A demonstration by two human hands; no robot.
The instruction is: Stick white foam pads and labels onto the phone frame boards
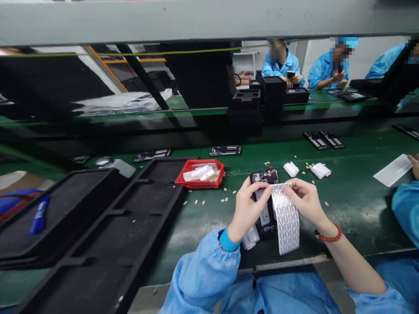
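Head view: left hand (pixel 247 203) and right hand (pixel 307 198) clamp a sticker sheet's (pixel 287 220) top edge.
It hangs over an open phone (pixel 266 176) near the worktop's (pixel 353 205) near edge; likely step: lifting 1 sticker; next calls for light fingertips.

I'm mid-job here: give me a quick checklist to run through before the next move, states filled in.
1. Strip gripped: ok. The left hand and right hand both pinch the patterned strip at its top end.
2. Opened phone lying on the bench: ok, inner parts upward.
3. Bench around the phone free of litter: not ok, tan scraps lie scattered.
4. Piece already peeled off: cannot tell, fingers cover the strip's top.
5. Co-worker's hand clear of the strip: ok, it is at the far right edge.
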